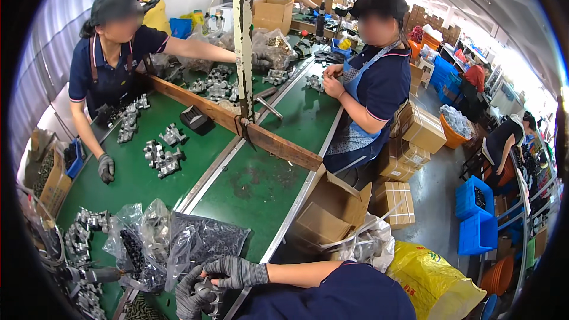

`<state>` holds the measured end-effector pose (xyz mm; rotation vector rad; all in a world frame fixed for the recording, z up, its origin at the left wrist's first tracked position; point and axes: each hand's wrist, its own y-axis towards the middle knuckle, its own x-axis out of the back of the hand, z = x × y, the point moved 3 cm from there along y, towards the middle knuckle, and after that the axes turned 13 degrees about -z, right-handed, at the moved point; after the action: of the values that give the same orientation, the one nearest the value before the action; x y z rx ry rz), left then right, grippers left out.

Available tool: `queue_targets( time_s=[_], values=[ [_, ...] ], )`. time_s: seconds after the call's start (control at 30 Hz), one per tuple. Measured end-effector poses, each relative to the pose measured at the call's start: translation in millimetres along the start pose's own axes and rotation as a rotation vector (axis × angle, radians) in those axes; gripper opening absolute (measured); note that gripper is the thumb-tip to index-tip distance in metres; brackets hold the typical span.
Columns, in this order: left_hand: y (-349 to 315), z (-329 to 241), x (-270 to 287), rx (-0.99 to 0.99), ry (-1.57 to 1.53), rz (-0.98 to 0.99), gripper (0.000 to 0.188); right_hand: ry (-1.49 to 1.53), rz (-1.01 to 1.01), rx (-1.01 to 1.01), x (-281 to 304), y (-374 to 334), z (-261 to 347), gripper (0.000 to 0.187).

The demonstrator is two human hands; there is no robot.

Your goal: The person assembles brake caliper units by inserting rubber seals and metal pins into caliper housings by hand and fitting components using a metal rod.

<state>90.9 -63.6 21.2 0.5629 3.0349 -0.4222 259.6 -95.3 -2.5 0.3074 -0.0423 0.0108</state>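
Observation:
At the near edge of the green bench, both my hands wear grey striped gloves. My left hand (188, 297) is closed around a silver metal casting (207, 294) from its left side. My right hand (240, 272) reaches in from the right, its fingers pressed on the top of the same casting; any small part between them is too small to make out. Just beyond lies a clear plastic bag (207, 240) full of small dark parts. A power driver (101, 274) lies left of my hands, beside piled silver castings (83, 234).
A wooden beam (225, 121) crosses the green bench (249, 189), next to a peeling post (244, 41). Co-workers stand at the far left and across on the right. Open cardboard box (332, 207) and yellow sack (432, 278) stand right of the bench.

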Motion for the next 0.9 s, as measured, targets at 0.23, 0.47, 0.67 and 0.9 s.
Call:
queue_targets(
  time_s=[0.23,0.47,0.67,0.9],
  values=[
    [2,-1,-1,-0.019,0.023,0.047,0.078,-0.035,0.003,-0.011,-1,-3,-11,0.029],
    [-2,-5,-7,0.008,0.003,0.020,0.080,-0.057,0.066,-0.075,1,-4,-7,0.031],
    [-2,1,4,0.088,0.071,0.004,0.080,-0.029,0.046,-0.012,-1,-7,-6,0.031],
    [0,-1,-3,0.076,-0.046,0.002,0.083,0.021,0.036,-0.038,6,-5,-2,0.034]
  ],
)
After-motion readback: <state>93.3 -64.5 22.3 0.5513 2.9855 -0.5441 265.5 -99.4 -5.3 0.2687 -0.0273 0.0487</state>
